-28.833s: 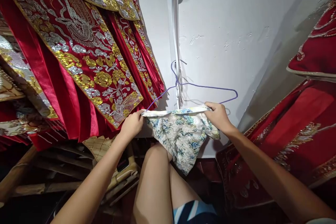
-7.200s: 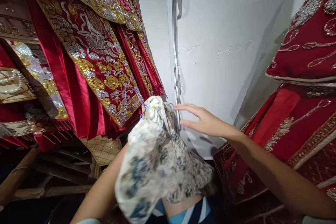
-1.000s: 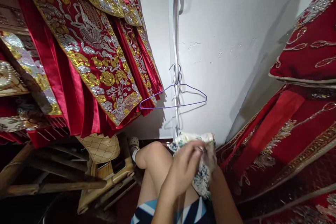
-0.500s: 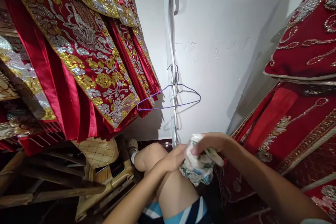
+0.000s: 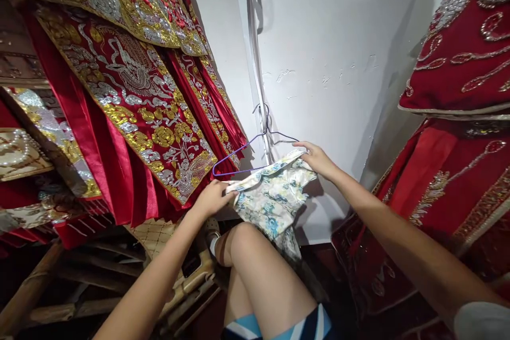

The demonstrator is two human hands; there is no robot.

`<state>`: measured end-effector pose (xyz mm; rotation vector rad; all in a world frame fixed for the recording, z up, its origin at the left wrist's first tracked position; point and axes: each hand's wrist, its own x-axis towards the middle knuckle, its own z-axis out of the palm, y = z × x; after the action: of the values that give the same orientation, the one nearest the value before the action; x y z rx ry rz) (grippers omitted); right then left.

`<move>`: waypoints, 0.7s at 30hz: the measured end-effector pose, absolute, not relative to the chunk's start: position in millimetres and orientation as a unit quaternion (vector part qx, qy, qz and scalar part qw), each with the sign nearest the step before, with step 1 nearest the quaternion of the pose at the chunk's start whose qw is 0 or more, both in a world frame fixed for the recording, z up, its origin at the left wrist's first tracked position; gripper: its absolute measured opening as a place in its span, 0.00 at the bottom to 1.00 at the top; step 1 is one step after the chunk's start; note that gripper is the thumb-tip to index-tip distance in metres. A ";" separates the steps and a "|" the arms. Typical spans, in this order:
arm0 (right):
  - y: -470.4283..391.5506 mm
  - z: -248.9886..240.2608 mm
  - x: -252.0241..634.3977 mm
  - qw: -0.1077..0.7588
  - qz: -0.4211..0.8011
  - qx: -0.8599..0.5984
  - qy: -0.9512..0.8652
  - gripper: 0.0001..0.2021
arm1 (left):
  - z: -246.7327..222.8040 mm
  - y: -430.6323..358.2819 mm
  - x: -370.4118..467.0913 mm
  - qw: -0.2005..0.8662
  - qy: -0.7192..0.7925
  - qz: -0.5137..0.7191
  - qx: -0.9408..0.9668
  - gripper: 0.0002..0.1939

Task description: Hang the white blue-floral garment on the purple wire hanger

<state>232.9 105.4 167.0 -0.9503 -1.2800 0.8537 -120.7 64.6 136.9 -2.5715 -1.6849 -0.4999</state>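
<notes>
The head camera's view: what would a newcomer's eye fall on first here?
Probably the red satin costume with gold and silver embroidery, hanging large on the left. At the centre, a white cloth garment with blue flowers is held between the left hand and the right hand, partly in front of a thin purple hanger. On the right, a dark-red beaded garment also glitters.

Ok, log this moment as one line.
left hand: grips floral garment, left end | right hand: grips right end | purple hanger: hanging, partly hidden behind garment
</notes>
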 end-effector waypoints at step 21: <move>97.6 124.8 243.7 0.464 0.206 -0.453 -0.733 0.07 | 206.9 24.1 -79.6 0.098 -0.605 -0.213 -0.761 0.11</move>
<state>243.7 97.6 124.8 -1.1131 -1.8009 0.5050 -79.6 24.1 206.9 -2.2508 -1.7915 -0.6295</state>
